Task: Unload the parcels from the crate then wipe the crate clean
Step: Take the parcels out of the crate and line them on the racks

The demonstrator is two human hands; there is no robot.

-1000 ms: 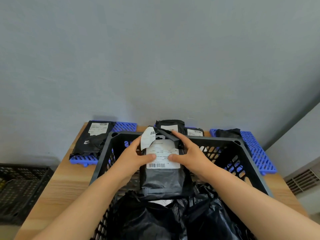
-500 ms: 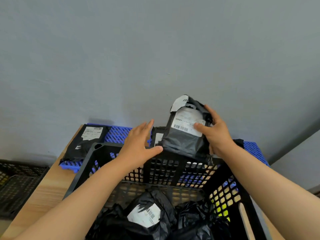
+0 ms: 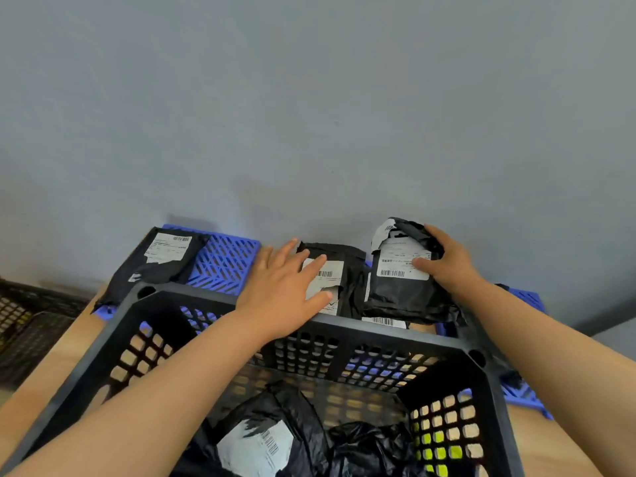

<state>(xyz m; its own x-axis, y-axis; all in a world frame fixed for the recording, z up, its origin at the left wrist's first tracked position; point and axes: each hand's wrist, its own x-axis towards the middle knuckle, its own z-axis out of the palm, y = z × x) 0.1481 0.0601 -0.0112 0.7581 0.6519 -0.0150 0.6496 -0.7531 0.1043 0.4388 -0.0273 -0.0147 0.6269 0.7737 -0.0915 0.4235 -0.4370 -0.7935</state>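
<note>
Labelled parcel [image 3: 406, 290] now lowered beyond crate [image 3: 378, 334] rim, onto others by wall [image 3: 309, 115]; my right hand [image 3: 447, 261] grips its top. My left hand [image 3: 280, 294], fingers spread, rests on neighbouring parcel [image 3: 340, 270]. Several parcels [image 3: 261, 438] left inside crate; wiping waits.

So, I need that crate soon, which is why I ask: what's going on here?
A person is unloading the black latticed plastic crate. Their right hand grips a black plastic-wrapped parcel with a white label just past the crate's far rim. Their left hand lies open on a second black labelled parcel there, beside a blue slatted plastic pallet. More black parcels lie inside the crate, so wiping has not begun.
</note>
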